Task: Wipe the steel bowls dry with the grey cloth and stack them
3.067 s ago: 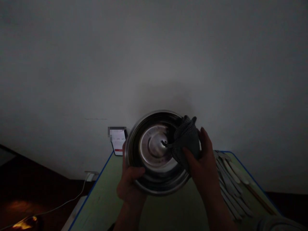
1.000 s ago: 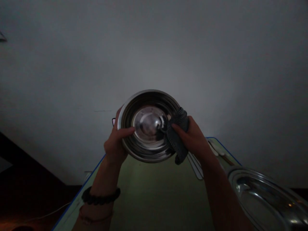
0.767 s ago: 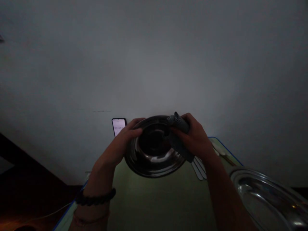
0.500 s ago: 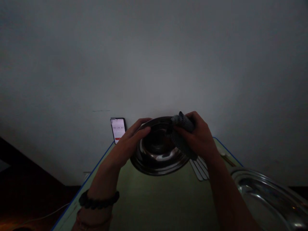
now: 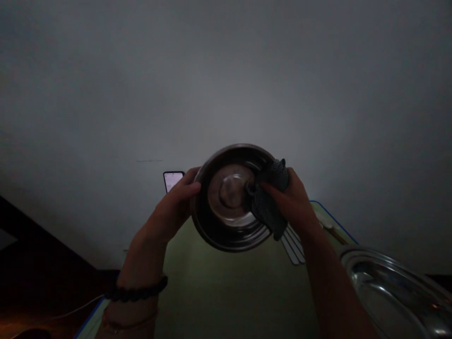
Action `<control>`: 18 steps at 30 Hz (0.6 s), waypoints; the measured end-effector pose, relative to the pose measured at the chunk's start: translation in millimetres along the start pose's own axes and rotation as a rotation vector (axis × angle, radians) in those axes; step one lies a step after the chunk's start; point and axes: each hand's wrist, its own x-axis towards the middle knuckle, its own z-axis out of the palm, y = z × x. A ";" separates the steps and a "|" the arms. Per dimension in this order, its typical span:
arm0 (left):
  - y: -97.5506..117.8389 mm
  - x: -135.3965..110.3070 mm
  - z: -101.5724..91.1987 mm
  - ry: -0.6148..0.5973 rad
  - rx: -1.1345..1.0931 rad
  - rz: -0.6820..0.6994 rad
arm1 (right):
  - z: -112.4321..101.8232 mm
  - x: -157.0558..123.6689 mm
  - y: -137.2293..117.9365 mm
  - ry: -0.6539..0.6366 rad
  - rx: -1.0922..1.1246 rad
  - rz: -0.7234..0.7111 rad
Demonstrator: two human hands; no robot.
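A shiny metal bowl (image 5: 231, 190) is held up over the table, tilted so that its inside faces me. My left hand (image 5: 174, 202) grips the bowl's left rim, thumb on the inner side and fingers behind. On the right side, my right hand (image 5: 291, 200) clutches a dark grey patterned cloth (image 5: 270, 207) that lies against the bowl's right rim and inner wall. The fingers of my right hand are partly hidden by the cloth and the bowl.
A lit phone (image 5: 173, 180) leans on the wall behind my left hand. Several flat pale strips (image 5: 294, 247) lie right of the bowl on the green table (image 5: 229, 296). A large metal basin (image 5: 388, 287) stands at the right, near a thin brown stick (image 5: 337, 235).
The bowl has been tipped up further toward me and raised slightly, showing more of its inside. My left hand has shifted along the rim to the left. The cloth has moved slightly right.
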 end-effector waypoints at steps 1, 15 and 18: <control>-2.2 -1.0 -2.8 -0.069 0.056 -0.046 | -4.6 0.9 1.6 -0.042 -0.028 -0.021; -15.3 3.6 -6.5 -0.036 0.293 -0.077 | -9.2 -2.6 -4.4 -0.106 -0.102 -0.145; -11.4 1.8 -6.2 -0.110 0.254 -0.031 | -8.8 -3.4 -3.4 -0.124 -0.111 -0.140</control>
